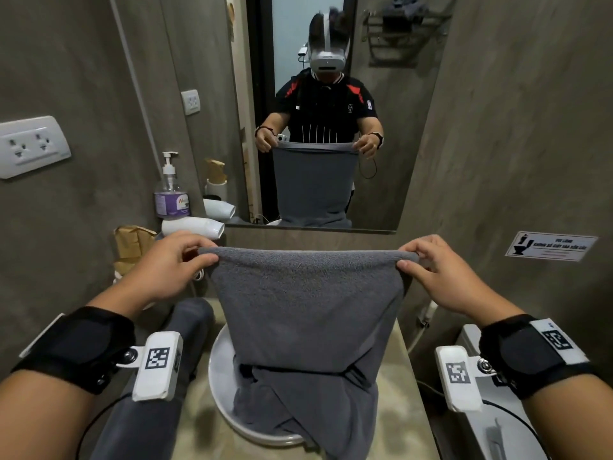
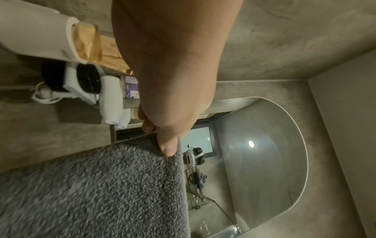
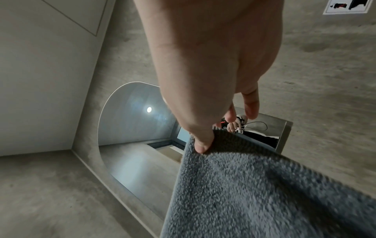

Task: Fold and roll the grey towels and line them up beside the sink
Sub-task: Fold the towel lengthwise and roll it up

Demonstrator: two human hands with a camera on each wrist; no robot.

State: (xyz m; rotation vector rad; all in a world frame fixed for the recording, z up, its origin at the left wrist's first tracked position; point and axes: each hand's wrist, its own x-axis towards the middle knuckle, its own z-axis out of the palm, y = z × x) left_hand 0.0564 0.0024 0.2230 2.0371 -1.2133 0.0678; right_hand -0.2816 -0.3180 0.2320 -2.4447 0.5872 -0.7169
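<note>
A grey towel (image 1: 308, 307) hangs stretched between both hands above the round white sink (image 1: 220, 393). Its lower part lies bunched inside the basin. My left hand (image 1: 185, 260) pinches the towel's top left corner, thumb in front. My right hand (image 1: 421, 263) pinches the top right corner the same way. The left wrist view shows my left thumb pressed on the grey towel (image 2: 101, 185) at its edge. In the right wrist view my thumb and fingers pinch the grey towel (image 3: 254, 193). A rolled grey towel (image 1: 189, 323) lies on the counter left of the sink.
A white hair dryer (image 1: 192, 225), a soap pump bottle (image 1: 170, 190) and a brown paper bag (image 1: 132, 244) stand at the back left. The mirror (image 1: 331, 111) reflects me. A white toilet tank (image 1: 497, 426) is at the right. The beige counter (image 1: 398, 410) surrounds the sink.
</note>
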